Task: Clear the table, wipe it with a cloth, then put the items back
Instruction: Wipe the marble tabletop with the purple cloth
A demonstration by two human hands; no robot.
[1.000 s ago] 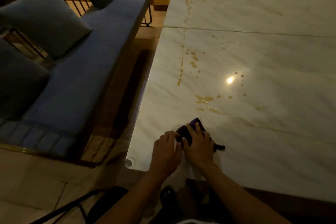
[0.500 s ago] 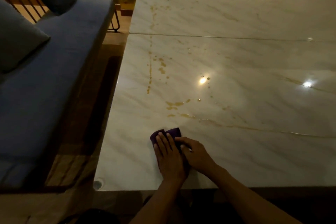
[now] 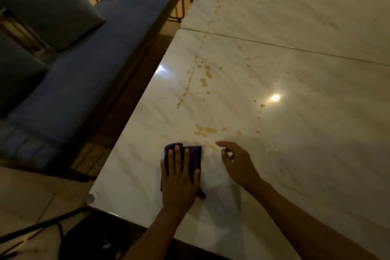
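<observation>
Right now I see the left hand (image 3: 179, 183) pressing flat on the purple cloth (image 3: 195, 155) near the worktop (image 3: 316, 154) corner; the right hand (image 3: 236, 162) hovers loosely open, seemingly empty. Amber spills (image 3: 205, 130) ahead could smear.

Blue cushioned sofa (image 3: 88, 74), tiled floor (image 3: 25, 200)

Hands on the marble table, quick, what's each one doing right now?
Left hand: open, fingers straight, pressing flat on the folded dark purple cloth.
Right hand: open, fingers relaxed, holding nothing, off the cloth.
</observation>
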